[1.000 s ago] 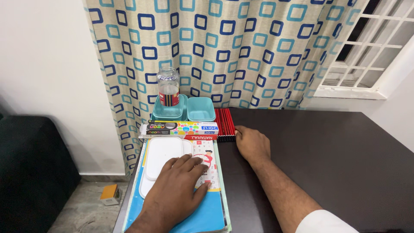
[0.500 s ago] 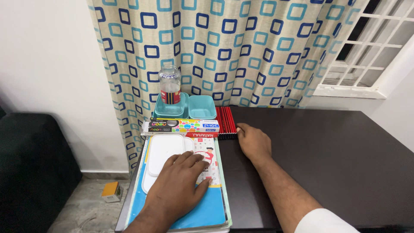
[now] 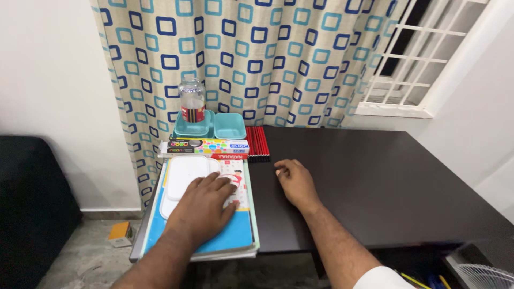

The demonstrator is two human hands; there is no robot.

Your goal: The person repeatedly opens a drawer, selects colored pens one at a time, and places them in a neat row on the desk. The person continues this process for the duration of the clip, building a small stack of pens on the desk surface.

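A person's left hand lay flat, fingers spread and grasping nothing, on a stack of books at the left end of a dark brown table. The top book had a blue cover, and a flat white rectangular case rested on its far half, partly under the fingertips. Just right of the case, a white label or booklet with a small red and skin-toned cartoon figure showed between the fingers.

The right hand rested palm down on the bare table just right of the stack, fingers loosely curled, holding nothing.

Beyond the stack, a long narrow box lay crosswise, black at its left end and white with bright multicoloured dots toward its right. A thin red box edge peeked out on its near side. Just right of these lay a row of red pencils with black tips, pointing near to far.

Farther still sat two teal square trays side by side. A clear plastic jar with a red band around its lower part stood in the left tray.

Behind hung a cream curtain printed with blue and teal squares. A small orange box lay on the floor at the left.
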